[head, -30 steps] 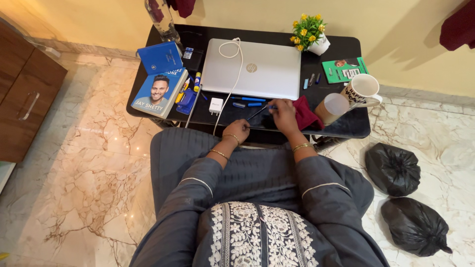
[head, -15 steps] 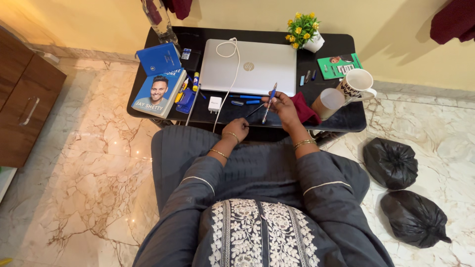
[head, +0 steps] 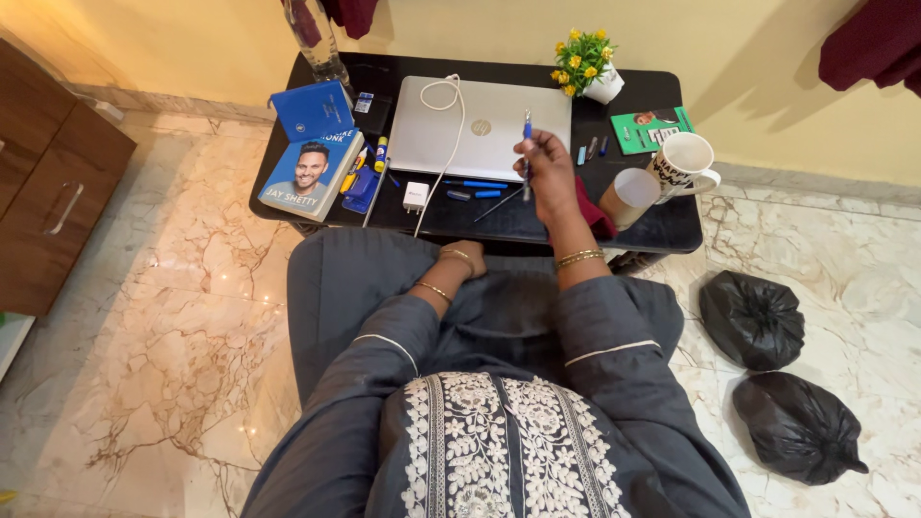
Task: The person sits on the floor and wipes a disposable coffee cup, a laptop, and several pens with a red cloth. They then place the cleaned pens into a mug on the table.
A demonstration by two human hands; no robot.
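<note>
1. Since the earlier frames, right hand (head: pixel 549 173) is higher and farther over the table; the pen (head: pixel 527 144) it holds now stands nearly upright, tip end up, in front of the closed laptop (head: pixel 484 134). Left hand (head: pixel 467 259) has come off the table edge and sits lower, at the lap.
2. Right hand: fingers clamped around the blue pen's lower part. The pen is in the air, touching nothing but the hand.
3. Left hand: at the near table edge, against the grey cloth of the lap. Only the wrist and back of the hand show; cannot tell whether the fingers are apart or together, or whether anything is in them.
4. On the black table (head: pixel 672 230), between laptop and near edge: loose blue pen pieces (head: pixel 477 189) and a thin dark refill (head: pixel 499 203) lying slantwise, just left of the right hand.
5. Judgement on progress: one pen looks put together and is in hand; the pieces and refill on the table look unassembled, so that much appears left.
6. Around: white charger (head: pixel 415 197) with cord over the laptop, books (head: pixel 312 163) far left, red cloth (head: pixel 587 206) under the right wrist, mug (head: pixel 683 161) and cup (head: pixel 630 195) right, potted yellow flowers (head: pixel 583 62) far.
</note>
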